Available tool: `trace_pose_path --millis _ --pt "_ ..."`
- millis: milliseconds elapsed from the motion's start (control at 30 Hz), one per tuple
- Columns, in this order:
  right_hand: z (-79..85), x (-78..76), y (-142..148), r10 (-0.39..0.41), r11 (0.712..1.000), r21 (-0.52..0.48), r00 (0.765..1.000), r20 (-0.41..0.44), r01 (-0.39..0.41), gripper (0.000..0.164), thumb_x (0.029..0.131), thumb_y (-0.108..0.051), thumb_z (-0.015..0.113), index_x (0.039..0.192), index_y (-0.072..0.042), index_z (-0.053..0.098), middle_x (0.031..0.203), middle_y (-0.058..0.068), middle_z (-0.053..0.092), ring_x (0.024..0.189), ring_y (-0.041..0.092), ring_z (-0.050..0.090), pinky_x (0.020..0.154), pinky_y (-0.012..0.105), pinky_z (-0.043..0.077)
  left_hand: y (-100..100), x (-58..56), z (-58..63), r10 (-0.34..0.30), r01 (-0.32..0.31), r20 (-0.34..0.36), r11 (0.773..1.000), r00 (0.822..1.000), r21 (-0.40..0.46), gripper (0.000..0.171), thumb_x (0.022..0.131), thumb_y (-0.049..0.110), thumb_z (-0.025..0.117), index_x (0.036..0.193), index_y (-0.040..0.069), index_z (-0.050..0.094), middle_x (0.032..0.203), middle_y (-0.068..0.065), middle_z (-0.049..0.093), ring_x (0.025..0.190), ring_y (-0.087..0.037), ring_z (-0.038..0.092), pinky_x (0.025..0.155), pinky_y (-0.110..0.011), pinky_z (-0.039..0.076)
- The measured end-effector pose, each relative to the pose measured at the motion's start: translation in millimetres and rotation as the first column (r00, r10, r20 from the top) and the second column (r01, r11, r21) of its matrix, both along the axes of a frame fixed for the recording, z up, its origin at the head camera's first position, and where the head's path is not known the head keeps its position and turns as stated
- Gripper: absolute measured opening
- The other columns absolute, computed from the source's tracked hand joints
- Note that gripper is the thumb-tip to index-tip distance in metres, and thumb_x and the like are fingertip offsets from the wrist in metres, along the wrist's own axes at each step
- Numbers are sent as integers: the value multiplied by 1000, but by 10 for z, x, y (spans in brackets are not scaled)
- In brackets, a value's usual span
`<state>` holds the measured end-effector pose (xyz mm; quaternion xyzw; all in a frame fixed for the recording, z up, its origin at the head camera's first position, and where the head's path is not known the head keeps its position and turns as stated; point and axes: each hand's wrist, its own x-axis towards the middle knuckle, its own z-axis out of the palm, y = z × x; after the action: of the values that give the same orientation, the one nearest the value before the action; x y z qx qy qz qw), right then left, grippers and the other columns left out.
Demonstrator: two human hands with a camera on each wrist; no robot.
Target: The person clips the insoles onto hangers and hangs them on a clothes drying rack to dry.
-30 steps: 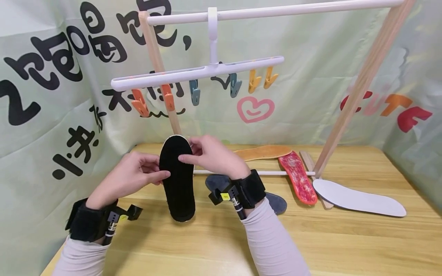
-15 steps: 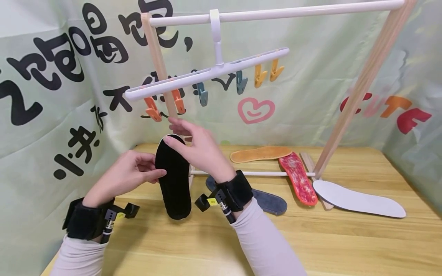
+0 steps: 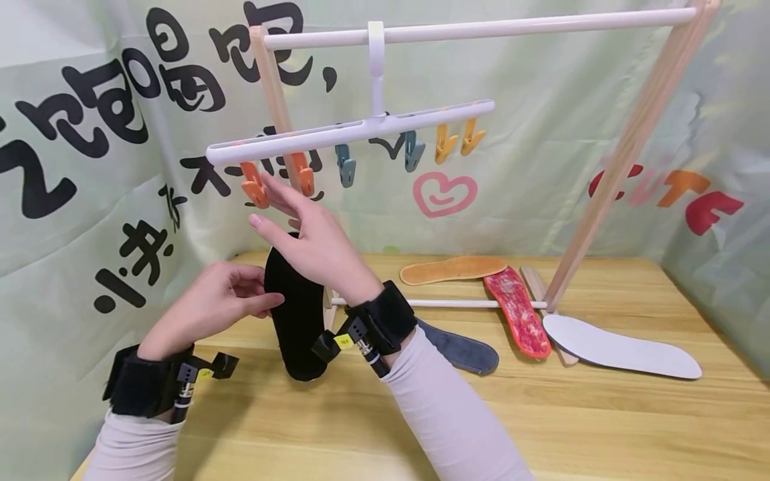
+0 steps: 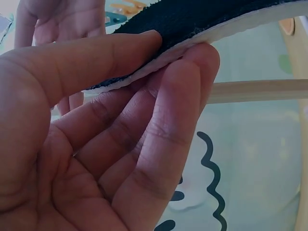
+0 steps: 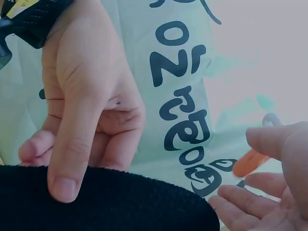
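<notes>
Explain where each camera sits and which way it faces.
Head: on the head, looking forward and down at the hanger and black insole; left hand, right hand and sleeves show.
Left wrist: on that wrist, facing fingers pinching the insole's edge; right hand partly shows behind.
Right wrist: on that wrist, facing the printed backdrop; right hand shows at the right edge near an orange clip.
Both wrist views share the black insole and both hands.

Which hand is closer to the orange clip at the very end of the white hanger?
The right hand: its fingertips are right by the orange clip. The left hand is lower down, below the clip, pinching the black insole's edge.
</notes>
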<state>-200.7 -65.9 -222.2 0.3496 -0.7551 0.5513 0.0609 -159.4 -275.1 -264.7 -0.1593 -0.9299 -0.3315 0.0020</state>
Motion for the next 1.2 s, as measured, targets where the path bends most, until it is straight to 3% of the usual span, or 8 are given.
trace_pose_path --millis 167,333,500,800,1200 --pt "63 -22 -39 16 1000 -21 999 50 -15 67 110 -33 63 168 -17 36 169 2 47 155 13 47 124 36 44 -11 16 32 -18 18 -7 1000 1000 2 24 99 30 80 82 16 71 74 5 76 73 -14 75 67 -28 54" --pt "103 -41 -83 76 978 -202 992 96 -55 58 110 -23 63 162 -7 44 156 12 61 143 18 61 120 30 47 -22 31 40 -18 18 -5 1000 1000 6 17 99 30 79 89 18 76 75 6 77 73 -11 74 66 -27 54" --pt "123 -46 -98 88 945 -321 992 88 -55 47 109 -17 65 153 -5 56 143 15 69 131 18 69 109 20 53 -31 28 36 -12 12 -2 1000 1000 10 16 99 30 79 90 17 76 75 5 76 73 -11 74 67 -27 54" --pt "153 -45 -96 83 941 -336 992 99 -46 47 107 -22 69 150 -7 59 135 12 72 118 12 74 104 18 55 -12 50 60 -13 13 -16 1000 1000 10 17 99 30 80 87 19 76 74 5 76 72 -12 74 67 -27 54" --pt "137 -94 -58 38 941 -339 995 92 -5 41 106 -23 69 144 -7 65 136 10 73 116 14 73 101 19 55 18 39 46 -23 23 -9 1000 1000 13 17 98 29 80 86 19 76 75 5 77 73 -13 74 67 -28 55"
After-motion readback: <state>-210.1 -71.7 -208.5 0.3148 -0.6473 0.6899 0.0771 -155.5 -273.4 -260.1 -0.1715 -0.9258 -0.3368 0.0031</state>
